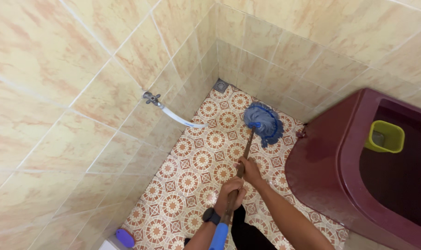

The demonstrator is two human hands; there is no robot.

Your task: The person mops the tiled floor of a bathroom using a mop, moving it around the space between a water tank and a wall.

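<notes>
A mop with a blue string head [264, 123] rests on the patterned floor tiles [206, 157] near the corner. Its brown handle [245, 149] runs back toward me and ends in a blue grip. My right hand [250, 170] is wrapped around the handle further up. My left hand [230, 190], with a dark watch at the wrist, grips the handle just behind it. Both arms reach in from the bottom edge.
A dark red water tub [326, 157] fills the right side, with a yellow-green dipper [385, 137] inside. A wall tap with a white hose [173, 113] sticks out of the left tiled wall. A floor drain [220, 85] sits in the far corner. A blue-capped object [125, 237] lies bottom left.
</notes>
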